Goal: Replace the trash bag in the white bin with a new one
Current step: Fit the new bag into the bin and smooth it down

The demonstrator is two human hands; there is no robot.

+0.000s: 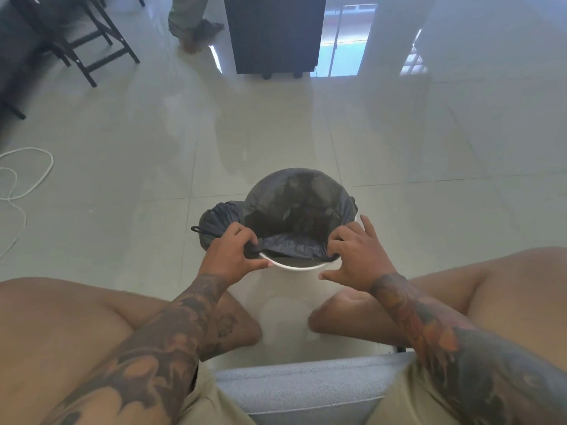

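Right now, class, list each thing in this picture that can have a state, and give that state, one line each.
White bin: upright on the floor, near rim bare.
Black trash bag: open, draped over the far rim, near edge off the rim.
Left hand: pinching the bag's edge.
Right hand: fingers on the bag's edge, thumb spread.
White cord: lying loose.

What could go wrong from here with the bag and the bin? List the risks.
1. The near edge of the black trash bag has not yet gone over the white bin rim; if the left hand or right hand lets go, it may slump inside.
2. Thin plastic pinched and stretched over the rim could tear.
3. The light bin stands free on glossy floor tiles; pulling could tip or slide it.
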